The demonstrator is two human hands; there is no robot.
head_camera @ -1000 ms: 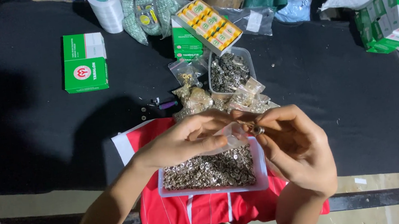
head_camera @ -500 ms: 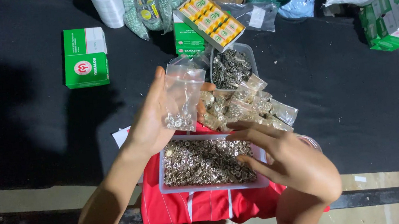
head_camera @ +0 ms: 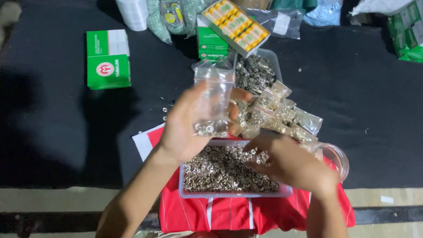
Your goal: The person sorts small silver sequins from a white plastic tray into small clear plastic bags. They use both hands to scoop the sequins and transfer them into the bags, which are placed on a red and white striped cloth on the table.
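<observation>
My left hand [head_camera: 186, 124] holds up a small clear plastic bag [head_camera: 213, 95] with a few small metal rings at its bottom, just above the far edge of a clear tray [head_camera: 231, 192] full of small silver metal rings. My right hand [head_camera: 288, 161] reaches down into the right side of the tray, fingers bent among the rings; what it grips is hidden. A pile of filled small bags [head_camera: 278, 115] lies just beyond the tray. The tray rests on a red cloth [head_camera: 215, 214].
A second clear tub of metal parts [head_camera: 256, 70] stands behind the pile. A green and white box [head_camera: 107, 59], a box of yellow packs [head_camera: 236, 26], a white tape roll [head_camera: 131, 5] and green boxes [head_camera: 417, 24] lie on the black table. A clear round lid [head_camera: 337, 158] is at the right.
My left hand has lifted the small bag up off the tray. My right hand has left the bag and gone down into the rings in the tray.
</observation>
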